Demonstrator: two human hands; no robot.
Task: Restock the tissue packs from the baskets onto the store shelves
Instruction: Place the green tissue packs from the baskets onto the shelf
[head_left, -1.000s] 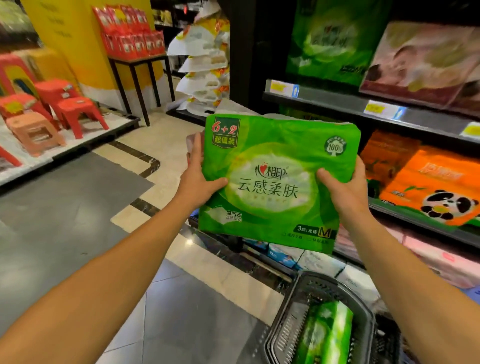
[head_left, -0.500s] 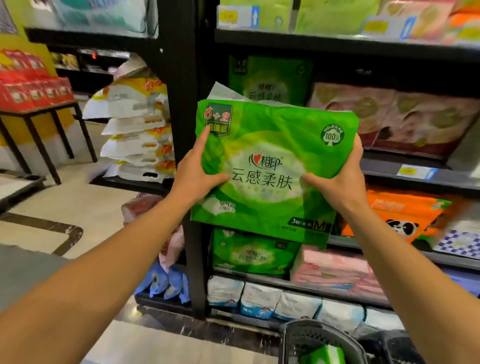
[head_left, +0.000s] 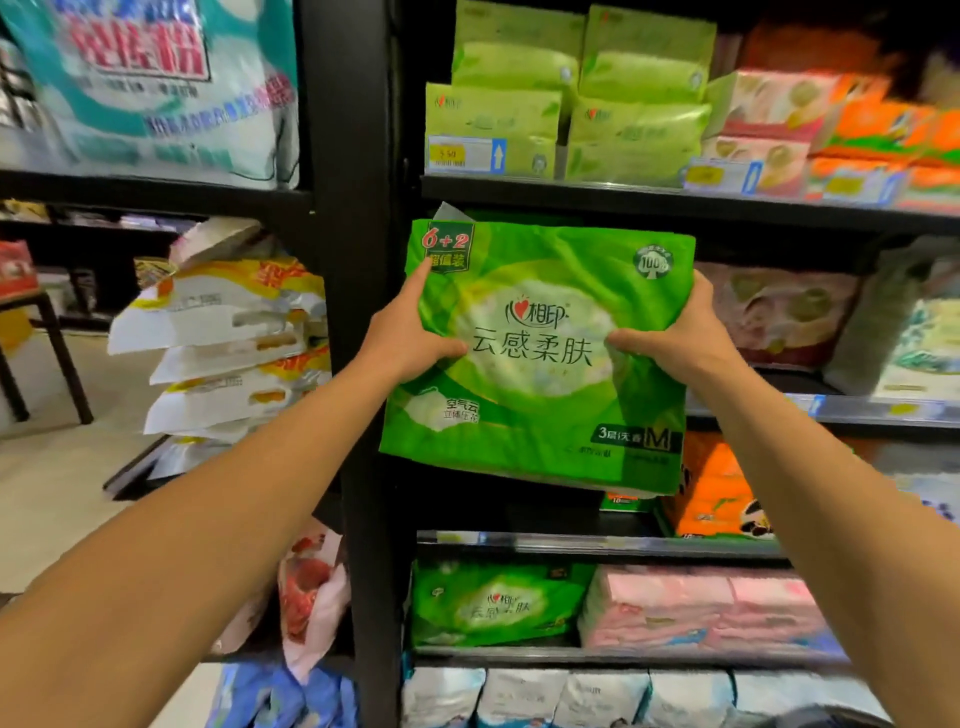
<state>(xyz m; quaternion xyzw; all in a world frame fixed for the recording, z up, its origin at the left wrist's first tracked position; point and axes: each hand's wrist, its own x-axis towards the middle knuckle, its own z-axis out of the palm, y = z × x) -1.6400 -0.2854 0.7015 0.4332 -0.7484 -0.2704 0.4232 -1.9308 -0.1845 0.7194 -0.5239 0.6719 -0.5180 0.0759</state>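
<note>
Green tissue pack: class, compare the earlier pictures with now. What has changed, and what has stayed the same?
The green pack has been carried up from above the basket to the shelf opening beside the pink packs. The basket has left view. Left hand and right hand still grip its sides.

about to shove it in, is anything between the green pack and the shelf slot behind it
Nothing visible blocks it. Both hands, left and right, hold the green tissue pack before a dark opening; pink packs sit to its right. The slot directly behind the pack is hidden.
</note>
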